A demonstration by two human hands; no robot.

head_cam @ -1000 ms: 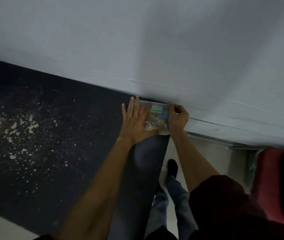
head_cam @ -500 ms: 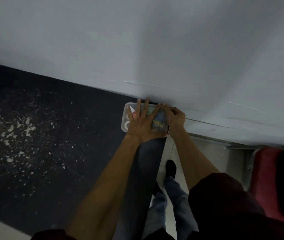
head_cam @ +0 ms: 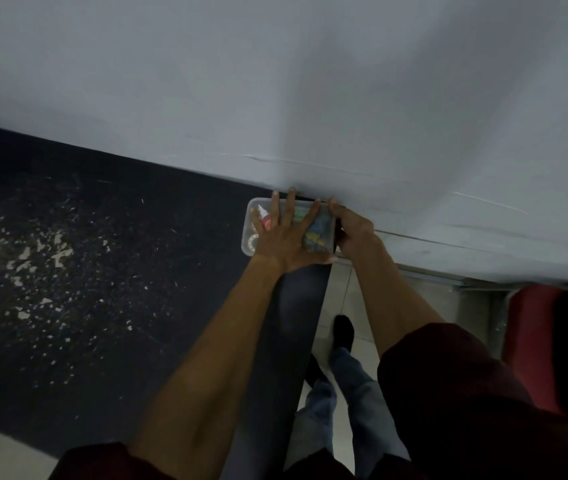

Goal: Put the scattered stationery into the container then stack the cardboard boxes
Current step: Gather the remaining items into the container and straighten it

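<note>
Clear rectangular plastic container point(head_cam: 250, 220) w/ colourful stationery point(head_cam: 320, 227) inside is sitting at far right corner of dark speckled table point(head_cam: 137, 306), touching grey wall point(head_cam: 310, 98). Left hand point(head_cam: 284, 239) is pressing flat on top, fingers straight & spread. Right hand point(head_cam: 355, 233) is gripping its right end, fingers curled.

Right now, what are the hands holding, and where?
The clear plastic rectangular container: the left hand presses flat on its top, the right hand grips its right end.
</note>
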